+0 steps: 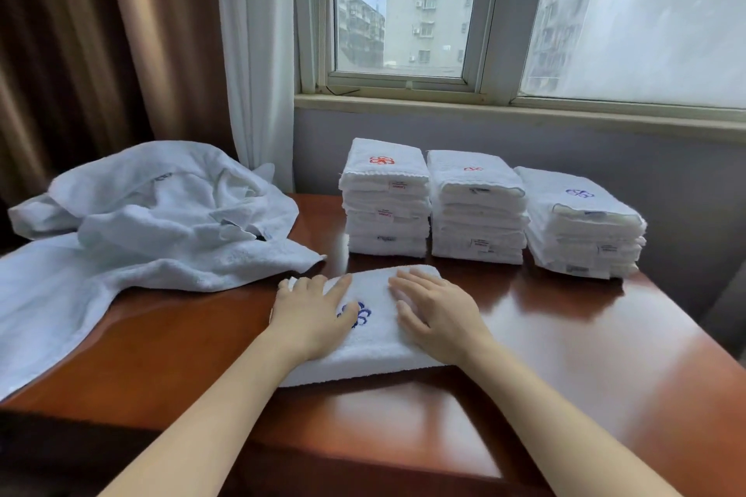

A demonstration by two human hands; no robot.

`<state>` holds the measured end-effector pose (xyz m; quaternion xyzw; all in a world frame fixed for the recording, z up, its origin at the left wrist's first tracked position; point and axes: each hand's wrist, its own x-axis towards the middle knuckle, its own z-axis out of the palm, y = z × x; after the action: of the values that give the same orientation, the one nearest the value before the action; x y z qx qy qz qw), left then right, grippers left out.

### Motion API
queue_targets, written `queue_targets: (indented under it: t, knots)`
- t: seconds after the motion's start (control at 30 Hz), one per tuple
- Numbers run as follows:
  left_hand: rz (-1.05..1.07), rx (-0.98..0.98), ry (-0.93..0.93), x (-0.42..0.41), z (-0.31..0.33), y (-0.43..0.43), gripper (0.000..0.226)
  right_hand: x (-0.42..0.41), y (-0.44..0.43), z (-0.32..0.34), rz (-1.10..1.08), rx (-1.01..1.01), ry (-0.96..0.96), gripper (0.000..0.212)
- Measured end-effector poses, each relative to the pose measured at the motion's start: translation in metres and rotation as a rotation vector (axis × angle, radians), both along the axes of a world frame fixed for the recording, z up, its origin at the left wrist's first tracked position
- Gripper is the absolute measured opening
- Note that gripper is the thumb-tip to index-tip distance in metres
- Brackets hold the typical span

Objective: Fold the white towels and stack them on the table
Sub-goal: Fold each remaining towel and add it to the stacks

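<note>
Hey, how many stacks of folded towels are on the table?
3, side by side at the far edge of the table: left stack, middle stack, right stack. None looks hidden.

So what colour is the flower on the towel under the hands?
Blue. The flower stitched on the folded towel shows best in the head view.

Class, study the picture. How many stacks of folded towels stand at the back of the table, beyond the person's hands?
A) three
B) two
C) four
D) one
A: a left stack, a middle stack and a right stack stand side by side, while the folded towel under the left hand and right hand lies apart in front.
</note>
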<state>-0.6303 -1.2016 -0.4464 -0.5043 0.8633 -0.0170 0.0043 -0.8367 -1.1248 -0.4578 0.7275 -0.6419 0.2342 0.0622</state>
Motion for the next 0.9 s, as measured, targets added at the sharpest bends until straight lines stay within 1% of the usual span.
queue_targets:
  t: [0.1, 0.17, 0.3, 0.4, 0.5, 0.57, 0.63, 0.7, 0.8, 0.83, 0.9]
  knots:
    - [0.051, 0.015, -0.110, -0.006, 0.010, 0.010, 0.070, -0.008, 0.008, 0.005, -0.055, -0.033, 0.072, 0.040]
    - [0.080, 0.020, -0.168, -0.011, 0.016, 0.017, 0.077, -0.013, 0.016, 0.008, -0.140, -0.013, 0.037, 0.043]
    - [0.109, 0.052, -0.193, -0.024, 0.027, 0.038, 0.088, -0.022, 0.035, 0.010, -0.269, 0.110, -0.207, 0.055]
    - [0.082, 0.089, -0.147, -0.032, 0.033, 0.054, 0.083, -0.026, 0.051, 0.013, -0.303, 0.190, -0.435, 0.063]
    - [0.002, 0.154, -0.054, -0.038, 0.034, 0.067, 0.072, -0.028, 0.065, 0.017, -0.325, 0.234, -0.623, 0.066]
    - [-0.054, 0.245, 0.011, -0.041, 0.036, 0.075, 0.070, -0.030, 0.076, 0.019, -0.343, 0.267, -0.709, 0.069]
    - [-0.088, 0.345, 0.113, -0.041, 0.038, 0.078, 0.069, -0.033, 0.088, 0.022, -0.353, 0.285, -0.777, 0.070]
    - [-0.090, 0.514, 0.284, -0.039, 0.042, 0.076, 0.069, -0.035, 0.100, 0.027, -0.368, 0.304, -0.846, 0.071]
    - [-0.073, 0.853, 0.553, -0.032, 0.042, 0.068, 0.073, -0.039, 0.113, 0.036, -0.388, 0.363, -0.975, 0.072]
    - [-0.074, 0.933, 0.614, -0.030, 0.043, 0.069, 0.073, -0.038, 0.116, 0.039, -0.392, 0.399, -1.035, 0.071]
    - [-0.076, 1.030, 0.716, -0.026, 0.040, 0.069, 0.075, -0.036, 0.121, 0.044, -0.393, 0.472, -1.137, 0.064]
